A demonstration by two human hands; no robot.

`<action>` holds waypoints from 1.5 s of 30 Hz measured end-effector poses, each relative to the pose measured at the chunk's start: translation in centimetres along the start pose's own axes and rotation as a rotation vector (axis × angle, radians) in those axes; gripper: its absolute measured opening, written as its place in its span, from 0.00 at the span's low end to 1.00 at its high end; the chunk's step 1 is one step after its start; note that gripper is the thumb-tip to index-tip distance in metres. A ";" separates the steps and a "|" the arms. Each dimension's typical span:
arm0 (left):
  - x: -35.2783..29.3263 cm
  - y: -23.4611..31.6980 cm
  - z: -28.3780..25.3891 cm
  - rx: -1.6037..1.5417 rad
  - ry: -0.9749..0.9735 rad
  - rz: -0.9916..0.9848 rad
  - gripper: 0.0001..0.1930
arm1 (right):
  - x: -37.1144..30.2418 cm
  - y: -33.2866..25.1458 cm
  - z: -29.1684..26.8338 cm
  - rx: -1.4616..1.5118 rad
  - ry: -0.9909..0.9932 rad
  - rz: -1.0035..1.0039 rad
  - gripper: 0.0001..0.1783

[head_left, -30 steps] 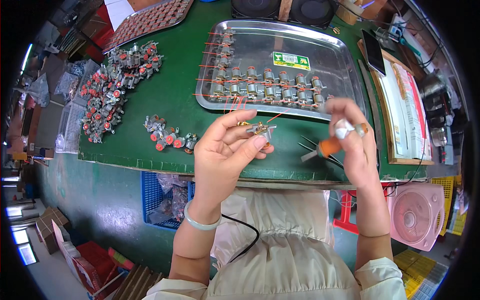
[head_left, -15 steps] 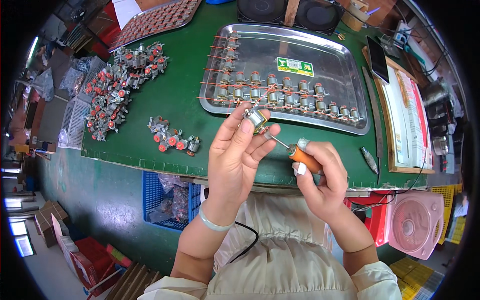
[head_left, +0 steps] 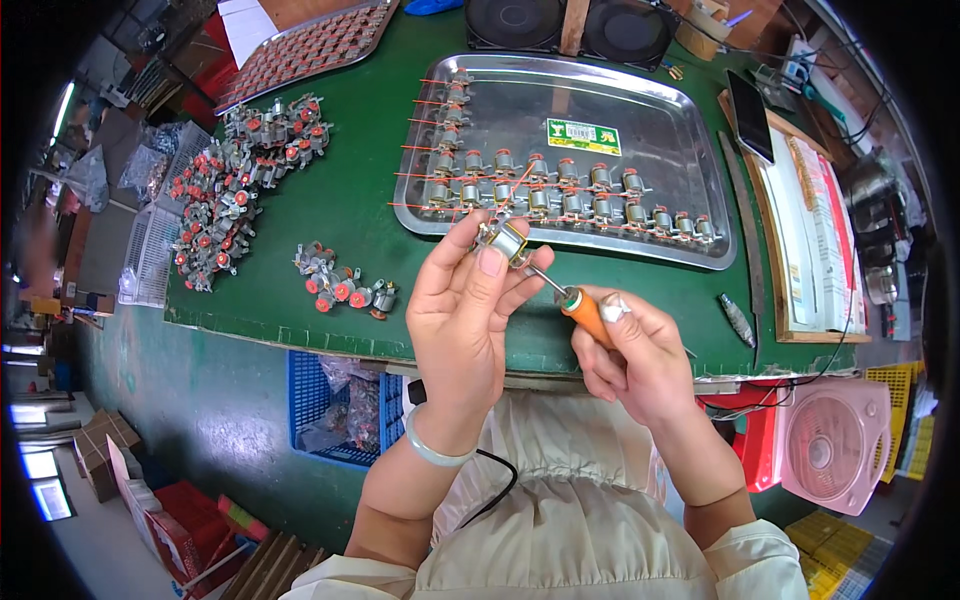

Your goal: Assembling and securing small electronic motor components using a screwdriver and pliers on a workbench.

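The left hand (head_left: 458, 325) has its thumb and fingers clamped on a small metal part (head_left: 507, 240), lifted just in front of the near edge of a shiny metal tray (head_left: 660, 130). The right hand (head_left: 645, 360) is closed around the orange handle of a screwdriver (head_left: 588, 318), its shaft slanting up to the lower end of that part; whether the tip touches it, I cannot tell. Similar parts with red wires stand in rows along the left and near sides of the tray, which rests on the green bench (head_left: 370, 230). Left of the tray lie a large heap of parts (head_left: 212, 220) and, nearer the person, a small cluster (head_left: 342, 292). To the right, a pointed tool (head_left: 738, 320) lies near the front edge, and a pink fan (head_left: 835, 440) stands beyond the bench
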State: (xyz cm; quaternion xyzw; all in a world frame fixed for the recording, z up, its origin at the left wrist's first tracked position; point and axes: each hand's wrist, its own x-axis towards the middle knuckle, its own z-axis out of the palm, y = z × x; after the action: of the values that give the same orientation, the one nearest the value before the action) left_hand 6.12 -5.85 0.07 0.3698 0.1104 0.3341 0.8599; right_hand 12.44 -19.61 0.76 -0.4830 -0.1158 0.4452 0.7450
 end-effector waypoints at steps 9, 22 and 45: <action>-0.5 0.0 0.5 0.053 0.003 0.118 0.16 | 0.5 0.4 0.3 -0.771 0.211 -0.796 0.12; -0.3 0.2 -0.1 0.057 0.001 0.137 0.17 | 0.3 -1.7 0.2 -0.422 -0.013 0.091 0.20; -0.4 0.0 0.0 0.081 -0.001 0.052 0.16 | 0.6 -1.8 -1.1 -0.220 0.039 -0.035 0.10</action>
State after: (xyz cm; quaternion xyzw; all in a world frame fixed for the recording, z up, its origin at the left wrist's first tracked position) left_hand 5.83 -6.09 0.05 0.4075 0.1138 0.3514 0.8352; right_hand 14.46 -20.09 1.52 -0.5686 -0.1579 0.4070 0.6972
